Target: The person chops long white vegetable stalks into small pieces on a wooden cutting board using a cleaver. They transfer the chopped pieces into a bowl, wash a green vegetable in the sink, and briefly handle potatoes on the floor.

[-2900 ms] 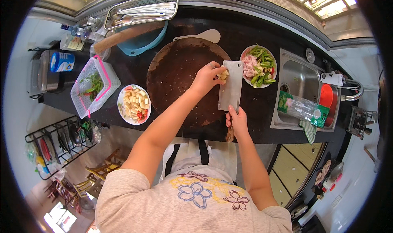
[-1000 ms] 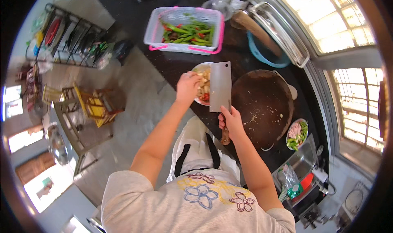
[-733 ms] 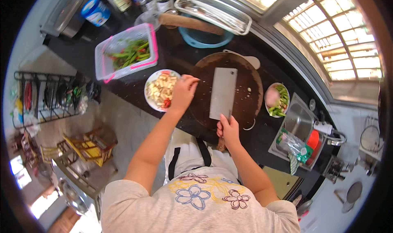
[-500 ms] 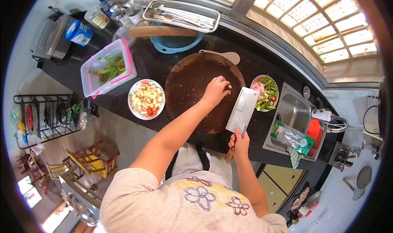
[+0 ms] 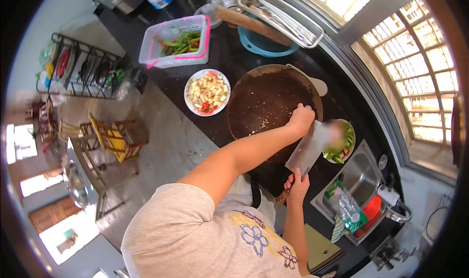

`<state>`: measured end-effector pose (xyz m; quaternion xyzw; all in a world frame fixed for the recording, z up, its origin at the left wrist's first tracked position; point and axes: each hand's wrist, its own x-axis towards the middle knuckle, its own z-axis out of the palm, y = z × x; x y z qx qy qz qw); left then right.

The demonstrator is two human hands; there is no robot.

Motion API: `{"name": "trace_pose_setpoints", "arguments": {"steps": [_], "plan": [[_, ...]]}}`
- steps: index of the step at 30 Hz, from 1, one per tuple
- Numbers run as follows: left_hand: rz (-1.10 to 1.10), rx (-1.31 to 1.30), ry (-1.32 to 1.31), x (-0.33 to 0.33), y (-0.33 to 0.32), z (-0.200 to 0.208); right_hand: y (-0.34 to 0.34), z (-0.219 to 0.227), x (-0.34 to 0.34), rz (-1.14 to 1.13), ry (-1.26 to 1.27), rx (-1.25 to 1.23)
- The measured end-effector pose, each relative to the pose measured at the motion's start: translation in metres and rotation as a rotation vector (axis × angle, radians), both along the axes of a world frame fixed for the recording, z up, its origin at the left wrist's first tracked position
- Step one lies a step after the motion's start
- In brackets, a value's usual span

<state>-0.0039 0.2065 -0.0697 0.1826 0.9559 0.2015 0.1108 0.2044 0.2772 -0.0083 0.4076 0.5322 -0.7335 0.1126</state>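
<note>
My right hand (image 5: 297,184) is wrapped around the wooden handle of a cleaver (image 5: 304,151). The wide blade slants up over the right edge of a round, dark brown chopping board (image 5: 264,90). Close to the blade's far end is my left hand (image 5: 303,118), its fingers curled in; whatever they hold is hidden. Small pale bits are scattered on the board. Just right of the blade stands a plate of cut green peppers (image 5: 348,144), partly covered by a blurred patch. To the board's left, a white plate (image 5: 188,102) carries pale chopped pieces and some red ones.
A pink-rimmed clear basket (image 5: 178,61) holds green peppers at the upper left. Behind the board are a blue basin (image 5: 254,48), a rolling-pin-like wooden stick (image 5: 254,25) and a metal rack of utensils (image 5: 312,43). The sink (image 5: 364,180) lies right, with a plastic package and red bowl.
My left hand has moved right across the board to the cleaver's far end. The whole view has turned and shifted. The cleaver stays in my right hand.
</note>
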Motion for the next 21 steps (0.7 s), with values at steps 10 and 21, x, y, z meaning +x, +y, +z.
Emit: {"name": "trace_pose_setpoints", "arguments": {"steps": [10, 21], "plan": [[0.125, 0.490, 0.006, 0.040, -0.140, -0.001, -0.028, -0.002, -0.033, 0.150, 0.046, 0.088], [0.406, 0.683, 0.004, 0.083, -0.187, 0.007, -0.040, -0.004, -0.087, 0.516, 0.339, 1.179]]}}
